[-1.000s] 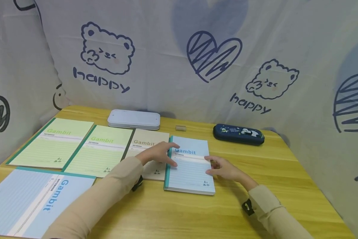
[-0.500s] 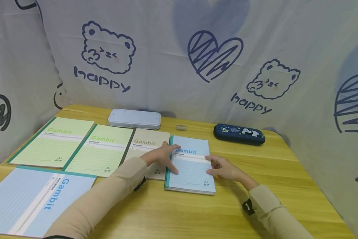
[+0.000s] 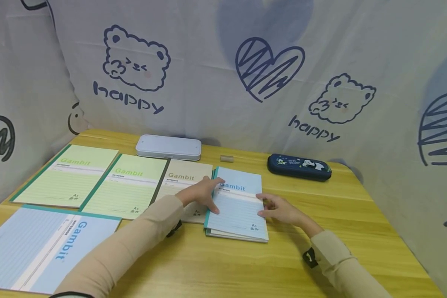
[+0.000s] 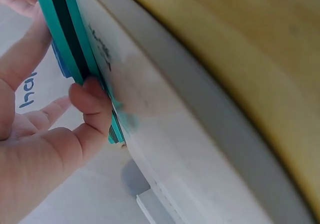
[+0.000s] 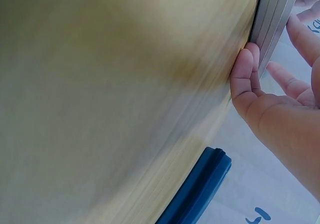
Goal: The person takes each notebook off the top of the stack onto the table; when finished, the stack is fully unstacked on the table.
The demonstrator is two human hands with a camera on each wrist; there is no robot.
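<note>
A blue Gambit notebook (image 3: 240, 211) lies on top of a small stack (image 3: 242, 237), its near left corner slightly raised and skewed from the notebook below. My left hand (image 3: 198, 193) grips it at the green spine, thumb and forefinger over the cover. In the left wrist view, curled fingertips (image 4: 90, 98) meet the green spines (image 4: 62, 28). At the opposite side, my right hand (image 3: 281, 210) holds the right edge with thumb and fingers. The right wrist view shows its fingertips (image 5: 245, 66) against the layered page edges (image 5: 275, 18).
Left of the stack lie a beige notebook (image 3: 180, 169), two green notebooks (image 3: 139, 186) (image 3: 85, 176) and another blue notebook (image 3: 18, 244) turned sideways. Along the back stand a white case (image 3: 169, 147), a small tan block (image 3: 226, 158) and a navy panda case (image 3: 299, 167). Printed cloth (image 3: 208, 95) hangs behind.
The top blue notebook has shifted slightly up and left off the stack's alignment, exposing the one beneath. My left thumb slid along the spine side; my right hand stays nearly still.
</note>
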